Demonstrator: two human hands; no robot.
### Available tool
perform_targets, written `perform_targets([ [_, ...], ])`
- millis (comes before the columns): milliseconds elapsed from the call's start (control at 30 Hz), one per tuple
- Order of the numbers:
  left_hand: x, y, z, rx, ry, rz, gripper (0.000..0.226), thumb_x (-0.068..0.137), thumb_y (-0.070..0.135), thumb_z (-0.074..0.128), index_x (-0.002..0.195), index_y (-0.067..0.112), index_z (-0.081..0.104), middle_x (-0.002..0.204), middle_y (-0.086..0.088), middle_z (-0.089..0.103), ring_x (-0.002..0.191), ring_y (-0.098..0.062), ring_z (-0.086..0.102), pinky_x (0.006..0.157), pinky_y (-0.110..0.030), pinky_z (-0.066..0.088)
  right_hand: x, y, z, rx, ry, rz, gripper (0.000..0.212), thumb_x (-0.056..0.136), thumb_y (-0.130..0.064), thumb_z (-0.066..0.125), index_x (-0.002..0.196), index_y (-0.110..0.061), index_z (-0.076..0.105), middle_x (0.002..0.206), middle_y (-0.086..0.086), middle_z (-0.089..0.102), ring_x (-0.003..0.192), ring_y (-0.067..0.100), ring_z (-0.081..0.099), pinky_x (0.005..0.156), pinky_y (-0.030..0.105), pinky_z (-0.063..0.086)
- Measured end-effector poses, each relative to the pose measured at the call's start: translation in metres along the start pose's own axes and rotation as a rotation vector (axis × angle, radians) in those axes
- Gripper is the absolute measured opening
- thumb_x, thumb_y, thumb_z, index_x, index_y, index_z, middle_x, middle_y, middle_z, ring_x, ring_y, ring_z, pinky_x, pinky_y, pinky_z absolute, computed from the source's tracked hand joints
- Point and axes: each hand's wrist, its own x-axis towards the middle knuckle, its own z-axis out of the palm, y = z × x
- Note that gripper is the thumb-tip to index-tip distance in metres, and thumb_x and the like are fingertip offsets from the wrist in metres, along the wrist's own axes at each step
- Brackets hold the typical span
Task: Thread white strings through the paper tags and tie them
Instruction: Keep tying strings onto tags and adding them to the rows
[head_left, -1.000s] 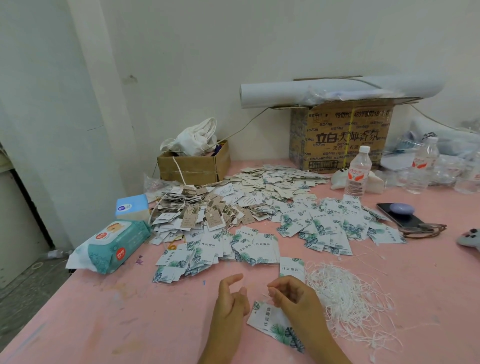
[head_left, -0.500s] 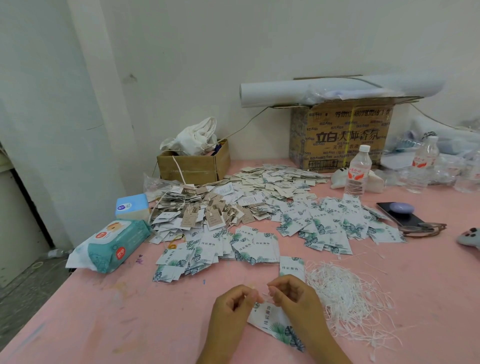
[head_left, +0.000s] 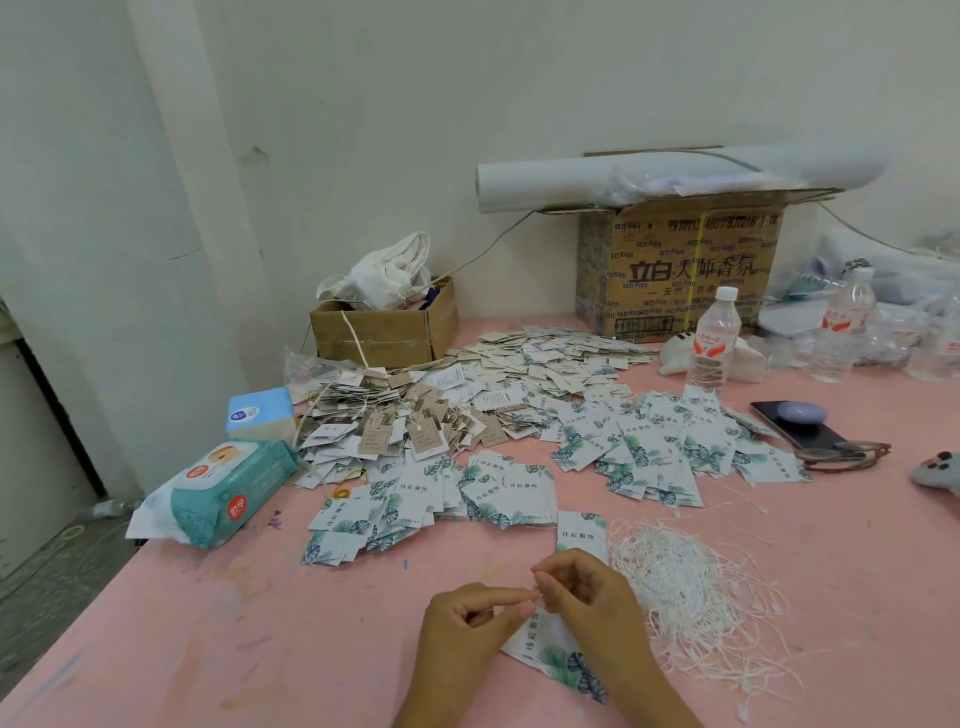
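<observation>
Head view. All positions are referenced to the string heap (head_left: 691, 592) — a loose tangle of white strings lying on the pink table (head_left: 208, 649).

The right hand (head_left: 587, 592) sits just left of the string heap. Its fingers are curled, and its thumb and forefinger tips are closed to a narrow pinch. The left hand (head_left: 467, 618) lies further left of the heap and is curled the same way. Its pinched fingertips meet those of the right hand. Whether a string runs through either pinch cannot be told, as it is too fine to resolve.

The leaf-printed tag (head_left: 550, 660) lies flat on the table, left of the heap's near side, partly covered by the right hand and wrist. A second tag (head_left: 582, 535) lies flat just beside the heap's far left edge.

Beyond the heap, the tag spread (head_left: 639, 447) forms a broad band of overlapping leaf-printed tags. Beyond it and to the left, the strung tags (head_left: 405, 421) — brown and white — form a thicker pile.

A wipes pack (head_left: 223, 488) lies well left of the heap. A water bottle (head_left: 714, 338) stands upright well beyond it. A phone (head_left: 800, 426) lies beyond and to the right. A large carton (head_left: 680, 270) stands farthest back, against the wall.
</observation>
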Motion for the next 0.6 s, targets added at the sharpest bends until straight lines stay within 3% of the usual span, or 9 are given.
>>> perform_targets([
  [67,-0.0003,0.0,-0.0003,-0.005,-0.01,-0.006,0.021,0.063,0.036,0.082,0.084,0.029,0.081,0.054,0.006,0.041,0.05,-0.005,0.026,0.052,-0.015,0.025,-0.0001,-0.0006,0.0003,-0.005,-0.002,0.001,0.006,0.083,-0.006,0.072,0.082,-0.013,0.071,0.066,0.003,0.067,0.061,0.01,0.061,0.059,0.02,0.049],
  [167,-0.0014,0.0017,0.0,-0.007,-0.055,-0.03,0.019,0.068,0.036,0.08,0.086,0.029,0.081,0.065,-0.013,0.061,0.059,-0.01,0.038,0.059,-0.021,0.034,-0.0005,-0.0014,0.0014,-0.014,-0.007,0.01,0.007,0.083,-0.005,0.071,0.081,-0.013,0.071,0.065,0.003,0.067,0.061,0.01,0.06,0.059,0.02,0.048],
  [233,-0.0024,0.0015,0.0005,-0.011,-0.098,-0.041,0.018,0.075,0.038,0.077,0.09,0.028,0.081,0.084,-0.008,0.075,0.074,-0.017,0.051,0.071,-0.034,0.043,-0.0014,-0.0021,0.0021,-0.028,-0.013,0.009,0.009,0.083,-0.005,0.071,0.08,-0.013,0.071,0.067,0.004,0.067,0.062,0.009,0.06,0.059,0.02,0.049],
  [300,-0.0029,0.0015,0.0008,0.014,-0.11,-0.031,0.019,0.078,0.043,0.073,0.089,0.029,0.08,0.086,-0.005,0.077,0.079,-0.019,0.053,0.074,-0.037,0.045,-0.0023,-0.0036,0.0027,-0.042,-0.022,0.001,0.011,0.083,-0.004,0.071,0.079,-0.015,0.071,0.069,0.003,0.068,0.062,0.007,0.06,0.059,0.018,0.048],
  [500,-0.0022,0.0014,0.0025,0.068,-0.056,0.0,0.019,0.076,0.045,0.07,0.086,0.032,0.08,0.074,-0.013,0.07,0.067,-0.016,0.044,0.065,-0.031,0.037,-0.0022,-0.0037,0.0038,-0.093,-0.041,0.005,0.012,0.086,-0.006,0.068,0.081,-0.016,0.07,0.07,0.002,0.068,0.063,0.007,0.06,0.06,0.017,0.047],
  [600,-0.0023,0.0005,0.0019,0.103,-0.038,0.032,0.02,0.075,0.047,0.069,0.084,0.033,0.079,0.053,0.001,0.041,0.056,-0.01,0.029,0.054,-0.022,0.026,-0.0018,-0.0028,0.005,-0.107,-0.038,0.006,0.013,0.086,-0.005,0.067,0.081,-0.016,0.07,0.071,0.003,0.068,0.062,0.007,0.06,0.06,0.018,0.048],
])
